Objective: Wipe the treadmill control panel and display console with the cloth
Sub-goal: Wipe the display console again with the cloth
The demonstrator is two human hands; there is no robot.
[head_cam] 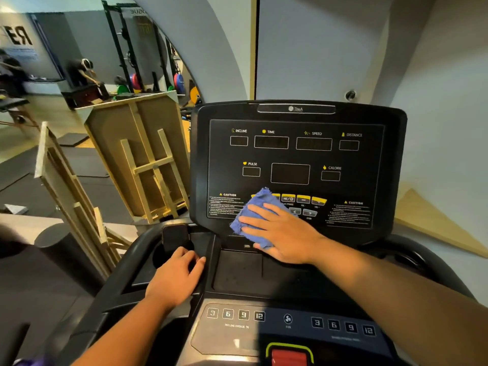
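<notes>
Currently, your right hand (pixel 280 231) presses the blue cloth (pixel 253 217) flat-fingered against the display console's (pixel 295 154) lower edge; left hand (pixel 175 276) rests, fingers curled, on the tray ledge (pixel 203 265). Sweep upward in overlapping passes, pressing lightly over buttons.

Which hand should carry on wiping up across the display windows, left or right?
Right. The right hand already presses the blue cloth flat on the console; the left hand rests on the tray edge.
</notes>
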